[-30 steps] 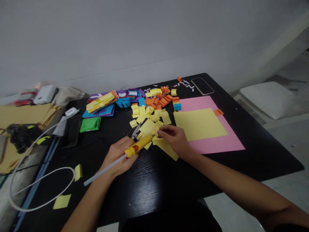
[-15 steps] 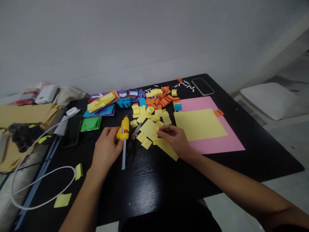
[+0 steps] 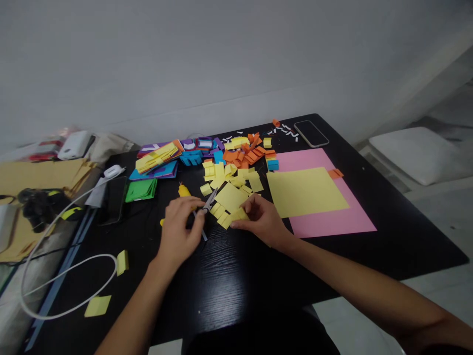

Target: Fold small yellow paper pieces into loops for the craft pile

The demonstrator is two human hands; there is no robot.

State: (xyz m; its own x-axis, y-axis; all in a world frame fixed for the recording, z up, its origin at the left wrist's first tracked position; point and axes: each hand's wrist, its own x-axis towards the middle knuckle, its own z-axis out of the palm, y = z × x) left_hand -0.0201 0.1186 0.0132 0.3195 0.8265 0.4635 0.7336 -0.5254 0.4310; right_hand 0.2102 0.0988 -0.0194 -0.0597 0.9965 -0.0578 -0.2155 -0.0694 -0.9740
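Observation:
My left hand (image 3: 181, 224) is at the handles of a pair of scissors (image 3: 210, 201), thumb and forefinger closed around them while the blades point away on the table. Partly hidden by that hand, a yellow glue gun (image 3: 184, 190) lies on the table, its pale glue stick (image 3: 204, 235) showing past the thumb. My right hand (image 3: 260, 219) pinches a small piece of yellow paper (image 3: 238, 215) between thumb and fingers. Just beyond is a larger yellow sheet (image 3: 231, 196), with small folded yellow papers (image 3: 220, 215) beside it.
Yellow and pink sheets (image 3: 354, 220) lie to the right, with a phone (image 3: 311, 133) behind. Orange folded papers (image 3: 242, 158) are heaped at the back. Green papers (image 3: 141, 190), a dark phone (image 3: 113, 199) and a looped white cable (image 3: 70, 318) are at left.
My left hand has let go of the glue gun, now lying on the table, and moved right to the scissors. My right hand has shifted slightly nearer, lifting a small yellow paper.

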